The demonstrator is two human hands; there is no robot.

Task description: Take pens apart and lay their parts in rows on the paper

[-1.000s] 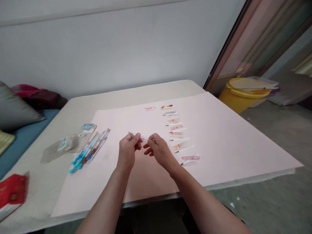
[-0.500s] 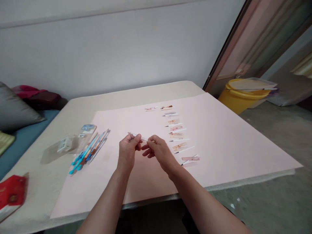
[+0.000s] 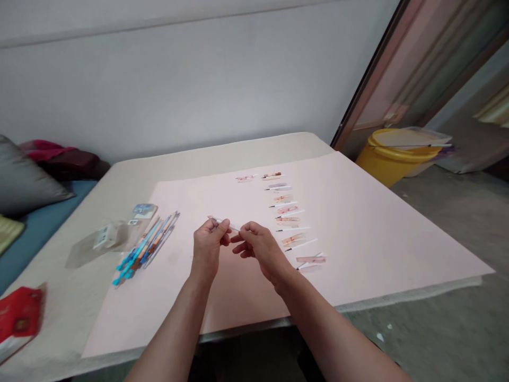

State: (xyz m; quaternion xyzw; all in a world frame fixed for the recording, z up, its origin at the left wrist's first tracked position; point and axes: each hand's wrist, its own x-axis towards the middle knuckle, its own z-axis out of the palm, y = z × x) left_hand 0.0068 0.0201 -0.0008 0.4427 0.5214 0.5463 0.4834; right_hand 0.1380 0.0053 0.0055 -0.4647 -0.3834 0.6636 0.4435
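Note:
Over the middle of the pink sheet [image 3: 377,233], a slim whitish pen [image 3: 233,227] spans my two hands. Its left end pokes out past the thumb and fingers of my left hand [image 3: 209,241], which is closed around it. The opposite end is pinched between thumb and forefinger of my right hand [image 3: 254,241], while the other fingers curl loosely below. Right of the hands runs a column of several clear pen barrels [image 3: 294,240] and thin white refills [image 3: 292,229] with dark tips. A bundle of pens [image 3: 147,246] with bright blue ends lies to the left.
Beside the bundle are a clear plastic bag [image 3: 85,252] and a small blue-and-white box [image 3: 143,210]. A red packet [image 3: 19,318] sits at the table's left edge. A grey cushion [image 3: 29,178] is farther left; a yellow bin [image 3: 385,159] stands on the floor at right.

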